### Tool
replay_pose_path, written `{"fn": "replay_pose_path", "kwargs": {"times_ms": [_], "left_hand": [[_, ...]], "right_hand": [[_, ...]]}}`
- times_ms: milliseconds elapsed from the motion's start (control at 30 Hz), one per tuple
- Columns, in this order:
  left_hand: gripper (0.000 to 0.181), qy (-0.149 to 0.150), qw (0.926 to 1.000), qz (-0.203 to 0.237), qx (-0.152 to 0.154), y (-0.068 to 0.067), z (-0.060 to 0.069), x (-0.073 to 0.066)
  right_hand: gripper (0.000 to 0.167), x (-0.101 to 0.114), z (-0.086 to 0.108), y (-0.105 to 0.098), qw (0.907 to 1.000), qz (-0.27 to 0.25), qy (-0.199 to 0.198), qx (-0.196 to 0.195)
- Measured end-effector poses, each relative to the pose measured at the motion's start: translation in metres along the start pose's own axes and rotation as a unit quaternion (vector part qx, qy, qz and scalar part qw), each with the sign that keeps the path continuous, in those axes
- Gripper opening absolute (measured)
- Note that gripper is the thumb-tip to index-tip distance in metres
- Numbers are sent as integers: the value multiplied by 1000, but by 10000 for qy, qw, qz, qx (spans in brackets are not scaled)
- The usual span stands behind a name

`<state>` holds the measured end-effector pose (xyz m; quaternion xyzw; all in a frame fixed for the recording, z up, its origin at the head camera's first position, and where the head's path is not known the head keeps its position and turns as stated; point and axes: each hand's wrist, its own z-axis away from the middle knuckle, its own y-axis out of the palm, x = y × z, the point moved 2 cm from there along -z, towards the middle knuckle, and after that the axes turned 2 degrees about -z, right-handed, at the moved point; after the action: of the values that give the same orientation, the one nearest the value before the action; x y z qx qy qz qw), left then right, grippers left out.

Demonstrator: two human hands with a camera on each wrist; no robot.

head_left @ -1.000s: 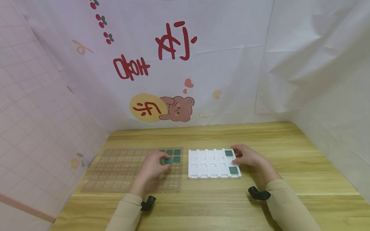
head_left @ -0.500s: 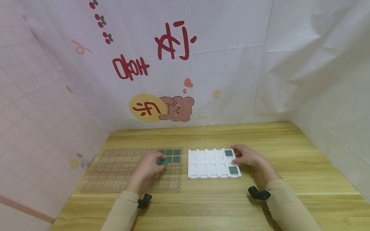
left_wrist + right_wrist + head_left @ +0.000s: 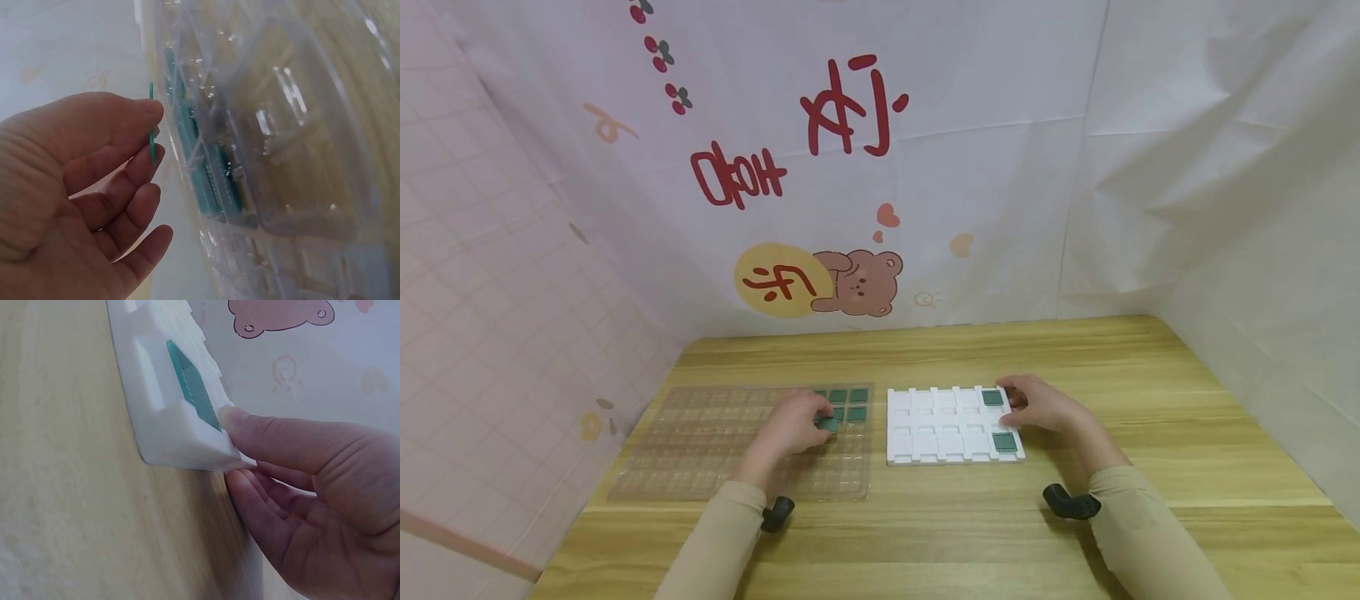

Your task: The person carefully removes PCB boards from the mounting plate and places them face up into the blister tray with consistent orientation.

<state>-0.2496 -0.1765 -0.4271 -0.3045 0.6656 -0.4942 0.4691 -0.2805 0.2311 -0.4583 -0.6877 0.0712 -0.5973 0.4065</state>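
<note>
My left hand (image 3: 792, 427) pinches a small thin green circuit board (image 3: 152, 147) between thumb and fingers, above the clear plastic tray (image 3: 715, 454). In the left wrist view the board stands edge-on, apart from the tray. More green boards (image 3: 858, 413) sit in the tray's far right pockets. My right hand (image 3: 1047, 406) grips the right edge of a white slotted tray (image 3: 917, 443), thumb on top and fingers at its end. Two green boards lie in its rightmost slots, the far board (image 3: 992, 398) and the near board (image 3: 1004, 442).
Both trays lie side by side on a wooden table (image 3: 955, 533), with a narrow gap between them. A white printed cloth (image 3: 1000, 192) hangs behind the table and along its sides. Black wrist mounts (image 3: 1071, 502) sit on both forearms.
My left hand has moved a little left over the clear tray, and the pinched board now shows separately in front of the others. The right hand and white tray have stayed put.
</note>
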Motion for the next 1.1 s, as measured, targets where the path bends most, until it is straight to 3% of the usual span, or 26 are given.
{"fn": "replay_pose_path", "kwargs": {"times_ms": [300,767,1100], "left_hand": [[18,227,9995,-140,159,7,-7,4],[19,165,9996,-80,202,11,-8,3],[19,65,9997,13,222,12,-9,3]], "right_hand": [[71,2,0,2,9997,-65,228,-44],[72,0,0,2,9994,-85,331,-83],[71,-1,-1,2,9998,-25,176,-55]]}}
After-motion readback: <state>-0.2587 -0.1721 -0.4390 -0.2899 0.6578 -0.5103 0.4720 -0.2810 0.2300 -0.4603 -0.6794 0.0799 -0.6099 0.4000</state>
